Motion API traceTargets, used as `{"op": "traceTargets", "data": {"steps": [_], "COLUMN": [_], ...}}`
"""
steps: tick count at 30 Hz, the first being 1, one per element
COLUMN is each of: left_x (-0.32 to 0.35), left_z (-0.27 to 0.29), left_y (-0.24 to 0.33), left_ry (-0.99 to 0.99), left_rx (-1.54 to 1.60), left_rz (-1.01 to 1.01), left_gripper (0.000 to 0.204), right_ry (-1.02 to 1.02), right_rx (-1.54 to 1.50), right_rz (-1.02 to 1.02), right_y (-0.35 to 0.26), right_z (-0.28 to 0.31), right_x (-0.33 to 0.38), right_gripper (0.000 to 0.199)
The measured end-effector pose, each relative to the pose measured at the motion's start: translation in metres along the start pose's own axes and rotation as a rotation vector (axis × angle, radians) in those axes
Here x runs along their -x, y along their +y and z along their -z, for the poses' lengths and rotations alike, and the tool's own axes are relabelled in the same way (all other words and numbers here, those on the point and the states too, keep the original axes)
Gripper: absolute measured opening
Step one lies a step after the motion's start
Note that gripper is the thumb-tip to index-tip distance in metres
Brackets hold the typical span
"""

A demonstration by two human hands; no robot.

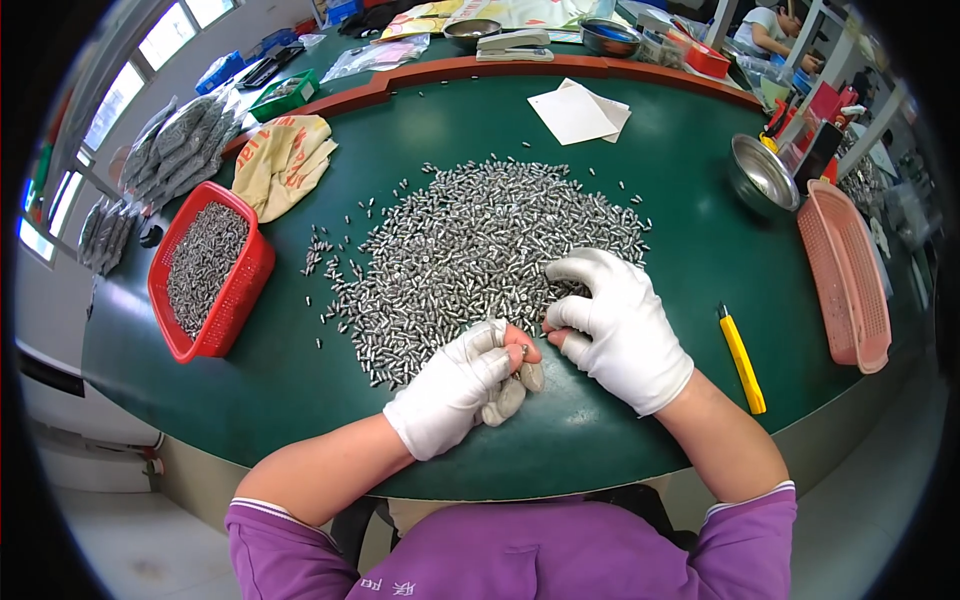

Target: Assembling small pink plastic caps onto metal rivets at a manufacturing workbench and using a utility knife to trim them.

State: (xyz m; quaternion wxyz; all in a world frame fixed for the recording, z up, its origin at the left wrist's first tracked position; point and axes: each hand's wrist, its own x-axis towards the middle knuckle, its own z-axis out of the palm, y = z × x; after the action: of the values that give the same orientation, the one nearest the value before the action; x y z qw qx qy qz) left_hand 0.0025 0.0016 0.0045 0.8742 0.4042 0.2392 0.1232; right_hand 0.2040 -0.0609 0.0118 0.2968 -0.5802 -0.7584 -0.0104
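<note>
A large heap of small silver metal cylinders (490, 240) is spread over the middle of the green table (690, 200). My left hand (462, 385), in a white glove with bare fingertips, is curled at the heap's near edge and pinches a small metal cylinder (523, 350) between thumb and forefinger. In a matching white glove, my right hand (615, 325) rests with spread fingers on the heap's near right edge. The two hands almost touch.
A red basket (240, 300) filled with the same cylinders stands at the left. A yellow utility knife (742, 360) lies right of my right hand. A pink basket (845, 275), a steel bowl (760, 175), white paper (580, 112) and a yellow cloth (285, 160) lie around.
</note>
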Motion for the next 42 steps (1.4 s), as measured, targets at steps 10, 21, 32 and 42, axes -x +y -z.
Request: {"op": "traceTargets", "data": {"steps": [10,21,32,42], "left_x": [0.002,0.001,0.002,0.002], "left_z": [0.001,0.001,-0.003,-0.002], "left_y": [0.000,0.000,0.003,0.001], "left_ry": [-0.022,-0.048,0.026,0.047], "left_rx": [0.068,0.056,-0.110,-0.061], "left_rz": [0.006,-0.023,0.075,0.041], "left_gripper": [0.023,0.024,0.020,0.023], "right_ry": [-0.122,-0.090,0.006,-0.008], "right_rx": [0.011,0.057,-0.408,-0.169], "right_rz": [0.034,0.075,0.173,0.062], "right_y": [0.003,0.007,-0.003,0.002], "right_z": [0.010,0.012,0.000,0.002], "right_x": [0.001,0.000,-0.003,-0.001], "right_gripper": [0.019,0.016,0.019,0.017]}}
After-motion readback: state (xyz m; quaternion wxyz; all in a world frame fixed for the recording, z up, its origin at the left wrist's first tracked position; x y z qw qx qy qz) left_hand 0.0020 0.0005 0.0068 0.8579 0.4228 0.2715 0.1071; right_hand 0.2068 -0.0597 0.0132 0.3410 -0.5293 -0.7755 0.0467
